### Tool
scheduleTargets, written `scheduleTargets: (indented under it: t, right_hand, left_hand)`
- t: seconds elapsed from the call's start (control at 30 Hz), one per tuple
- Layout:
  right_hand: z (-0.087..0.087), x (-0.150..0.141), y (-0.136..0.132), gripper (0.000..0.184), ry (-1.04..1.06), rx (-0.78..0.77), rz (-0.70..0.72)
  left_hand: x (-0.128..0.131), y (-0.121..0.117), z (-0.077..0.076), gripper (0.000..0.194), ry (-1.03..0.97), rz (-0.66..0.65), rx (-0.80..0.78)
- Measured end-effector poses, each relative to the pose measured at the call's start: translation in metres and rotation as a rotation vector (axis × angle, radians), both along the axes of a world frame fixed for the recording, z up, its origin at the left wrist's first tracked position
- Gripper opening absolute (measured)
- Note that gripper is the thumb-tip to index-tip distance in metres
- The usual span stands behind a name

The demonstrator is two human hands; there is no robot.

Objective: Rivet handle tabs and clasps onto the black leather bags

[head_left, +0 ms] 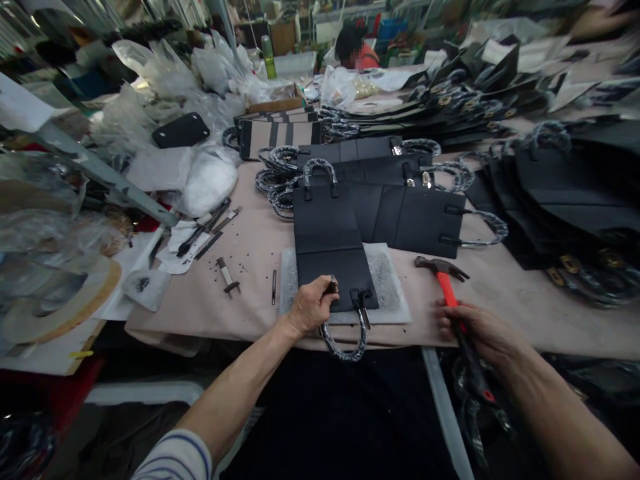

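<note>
My left hand (313, 303) is closed in a pinch round a short, dark, punch-like metal tool (332, 285), over the lower end of a black bag panel (330, 233). The tool's lower end is hidden. My right hand (470, 327) grips a claw hammer (443, 268) by its red and black handle, to the right of the panel and apart from it. One plastic-wrapped handle (345, 355) hangs from the panel's near end over the table edge; another wrapped handle (320, 167) is at its far end. Beneath the panel lies a pale, worn pad (393, 283).
More black panels (415, 217) with wrapped handles lie behind; further ones are stacked at right (565, 187). Left are a two-pronged tool (228, 277), a thin metal rod (274, 287), loose tools (203, 233) and a tape roll (65, 307). A person (357, 47) sits across the table.
</note>
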State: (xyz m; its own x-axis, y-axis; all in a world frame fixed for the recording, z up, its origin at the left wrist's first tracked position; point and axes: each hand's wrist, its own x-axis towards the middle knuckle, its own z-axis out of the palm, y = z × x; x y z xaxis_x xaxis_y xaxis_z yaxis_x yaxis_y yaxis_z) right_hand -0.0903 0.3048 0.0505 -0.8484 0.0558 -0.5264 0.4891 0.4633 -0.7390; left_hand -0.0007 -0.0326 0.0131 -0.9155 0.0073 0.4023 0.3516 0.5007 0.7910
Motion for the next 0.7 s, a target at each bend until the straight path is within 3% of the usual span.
scheduleTargets:
  t: [0.13, 0.23, 0.3, 0.4, 0.47, 0.53, 0.6, 0.7]
  right_hand:
    - [0.02, 0.012, -0.033, 0.017, -0.062, -0.273, -0.024]
    - [0.044, 0.031, -0.056, 0.032, 0.126, -0.275, 0.008]
    - [0.064, 0.042, -0.067, 0.04, 0.389, -0.119, 0.177]
    - [0.091, 0.053, -0.078, 0.039, 0.802, 0.234, 0.562]
    - [0.106, 0.056, -0.084, 0.037, 0.965, 0.394, 0.78]
    - [0.116, 0.058, -0.089, 0.036, 1.055, 0.474, 0.894]
    - [0.122, 0.059, -0.094, 0.035, 1.128, 0.489, 0.822]
    - [0.122, 0.06, -0.096, 0.033, 1.226, 0.442, 0.584]
  left_hand:
    - [0.001, 0.001, -0.001, 0.018, -0.018, 0.008, -0.024]
    - [0.001, 0.001, -0.004, 0.02, -0.027, 0.009, -0.027]
    - [0.001, 0.001, -0.006, 0.02, -0.029, 0.007, -0.016]
    - [0.0, 0.001, -0.008, 0.02, -0.038, 0.016, -0.008]
    - [0.0, 0.001, -0.009, 0.019, -0.043, 0.026, -0.012]
    - [0.0, 0.001, -0.01, 0.018, -0.045, 0.027, -0.009]
    - [0.0, 0.001, -0.01, 0.018, -0.036, 0.02, 0.002]
    - [0.0, 0.001, -0.011, 0.02, -0.024, 0.008, 0.0]
